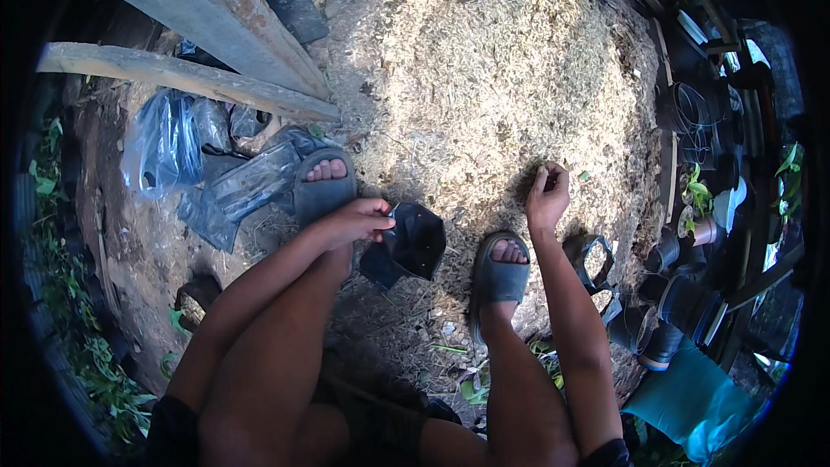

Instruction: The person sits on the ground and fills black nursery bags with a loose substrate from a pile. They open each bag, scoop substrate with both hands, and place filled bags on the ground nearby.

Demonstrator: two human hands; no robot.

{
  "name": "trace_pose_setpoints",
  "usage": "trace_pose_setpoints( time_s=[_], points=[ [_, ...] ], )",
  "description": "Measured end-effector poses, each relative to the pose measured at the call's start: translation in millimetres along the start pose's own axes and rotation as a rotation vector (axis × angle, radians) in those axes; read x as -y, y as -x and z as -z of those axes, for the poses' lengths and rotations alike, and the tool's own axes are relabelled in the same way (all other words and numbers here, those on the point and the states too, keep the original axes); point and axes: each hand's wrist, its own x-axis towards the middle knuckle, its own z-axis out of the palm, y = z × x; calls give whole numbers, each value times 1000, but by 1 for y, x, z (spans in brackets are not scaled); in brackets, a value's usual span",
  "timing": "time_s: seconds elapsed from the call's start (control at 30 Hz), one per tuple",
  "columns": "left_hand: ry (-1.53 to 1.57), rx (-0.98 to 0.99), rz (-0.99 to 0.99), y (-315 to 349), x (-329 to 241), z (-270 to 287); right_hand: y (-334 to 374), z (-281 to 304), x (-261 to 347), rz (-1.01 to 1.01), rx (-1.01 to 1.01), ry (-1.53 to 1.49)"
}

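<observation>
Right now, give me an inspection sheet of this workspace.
Surface: bare dirt, big mound of dry straw-like mix.
Job's things: black grow bag, held open.
Clutter: plastic sheets, wooden planks, more black bags, teal cloth.
Hands: left hand grips the bag's rim; right hand pinches into the mound.
Cables: coiled hose or wire, unclear.
Surroundings: potted seedlings, green weeds.
</observation>
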Motion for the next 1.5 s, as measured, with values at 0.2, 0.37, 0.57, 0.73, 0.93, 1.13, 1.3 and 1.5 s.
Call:
trace_pose_setpoints(
  time_s=[0.2, 0.37, 0.57, 0.73, 0.93, 1.13, 1.3, 1.5],
  points=[
    [20, 7, 7, -1, 1, 0, -1, 2, -2, -26, 8, -3],
    [-30, -19, 31, -1, 0, 0, 0, 3, -1, -56, 29, -13],
    [26, 12, -7, 1, 0, -1, 0, 1, -5, -10, 17, -28],
    [25, 39, -20, 1, 0, 1, -2, 8, 4, 86, 76, 60],
    [-15, 24, -12, 1, 0, 1, -64, 45, 14, 36, -368, 175],
    [-13, -13, 3, 1, 0, 0, -44, 56, -19, -86, -197, 321],
    [-29, -2, -2, 0, 0, 0, -37, 42, -39, -31, -25, 444],
    [-36, -6, -6, 1, 0, 0, -60, 41, -28, -69, 187, 665]
  ],
)
